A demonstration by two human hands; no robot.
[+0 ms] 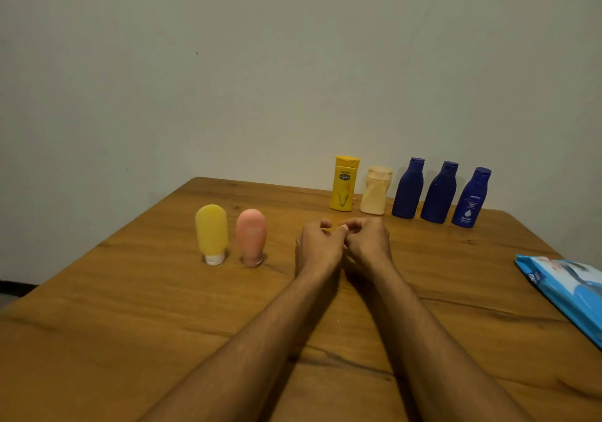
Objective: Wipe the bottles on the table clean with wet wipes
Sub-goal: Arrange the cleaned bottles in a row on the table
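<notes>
Forearms [260,340] over desk [114,340]; left hand [317,245] and right hand [368,242] curled, empty, touching. My hasty reach could topple bottles [374,193] beyond.

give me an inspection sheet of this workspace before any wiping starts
surface: wooden table, grain visible, no spills seen
job's things: yellow tube and pink tube stand cap-down at the left; yellow bottle, cream bottle, first blue bottle, second blue bottle and labelled blue bottle stand upright in a row along the far edge; wet wipes pack lies at the right edge, partly out of frame
clutter: nothing seen
grippers: left hand and right hand touch each other over the table's middle, fingers curled, nothing seen in them
cables: nothing seen
surroundings: plain wall behind the table
</notes>
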